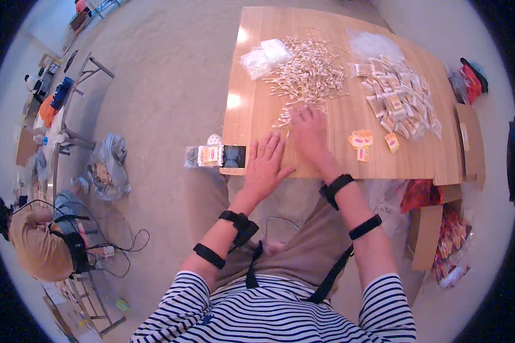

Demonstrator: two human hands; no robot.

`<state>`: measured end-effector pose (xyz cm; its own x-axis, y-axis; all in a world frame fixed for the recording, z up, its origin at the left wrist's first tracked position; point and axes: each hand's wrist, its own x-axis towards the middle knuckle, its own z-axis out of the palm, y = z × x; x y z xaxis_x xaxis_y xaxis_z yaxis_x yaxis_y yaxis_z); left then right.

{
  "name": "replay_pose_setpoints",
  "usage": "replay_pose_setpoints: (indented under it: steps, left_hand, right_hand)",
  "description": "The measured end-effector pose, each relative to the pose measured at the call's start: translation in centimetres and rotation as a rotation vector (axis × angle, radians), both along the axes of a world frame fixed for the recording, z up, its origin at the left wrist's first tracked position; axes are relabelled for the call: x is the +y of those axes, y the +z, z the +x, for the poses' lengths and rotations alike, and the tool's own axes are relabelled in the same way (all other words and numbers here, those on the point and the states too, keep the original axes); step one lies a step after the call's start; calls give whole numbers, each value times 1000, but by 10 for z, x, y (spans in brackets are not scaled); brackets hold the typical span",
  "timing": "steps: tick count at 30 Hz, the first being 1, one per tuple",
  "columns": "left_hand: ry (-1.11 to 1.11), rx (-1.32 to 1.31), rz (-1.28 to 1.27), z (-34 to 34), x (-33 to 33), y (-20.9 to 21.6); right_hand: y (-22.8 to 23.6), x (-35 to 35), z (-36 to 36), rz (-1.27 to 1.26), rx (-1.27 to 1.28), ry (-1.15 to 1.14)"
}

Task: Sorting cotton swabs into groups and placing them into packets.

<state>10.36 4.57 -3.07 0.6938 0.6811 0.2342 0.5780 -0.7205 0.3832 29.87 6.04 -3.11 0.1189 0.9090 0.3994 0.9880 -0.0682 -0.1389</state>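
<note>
My left hand (266,163) lies flat near the front edge of the wooden table (337,166), its fingers stretched out and the thumb apart. Beside it, my right hand (310,134) reaches to the near end of a loose heap of cotton swabs (312,71). Its bent fingers are closed on a few swabs, though the palm side is hidden. Just left of my left hand, a small pack of swabs with a yellow label (210,155) rests on a dark holder (233,155) at the table's left corner.
Filled swab packets (397,103) are piled at the right, beside clear plastic bags (375,46). Yellow cards (360,143) lie right of my right hand. More clear bags (266,57) lie left of the heap. A cardboard box (426,237) stands below the table; another person (43,243) sits at left.
</note>
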Motion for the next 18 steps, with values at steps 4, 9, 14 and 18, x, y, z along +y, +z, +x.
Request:
replay_pose_setpoints:
  steps: [4,9,14,18]
  left_hand:
    - [22,12,16,-6,0,-5]
    - [17,16,37,-3,-1,-4]
    - [24,-6,55,-3,-1,-5]
    - [22,-1,50,-3,-1,-5]
  right_hand:
    - [15,7,-4,129,-79,-48]
    - [16,-10,-19,-45,68,69]
    - [20,-17,-29,-99,12,64]
    - [17,-28,-26,-126,16,21]
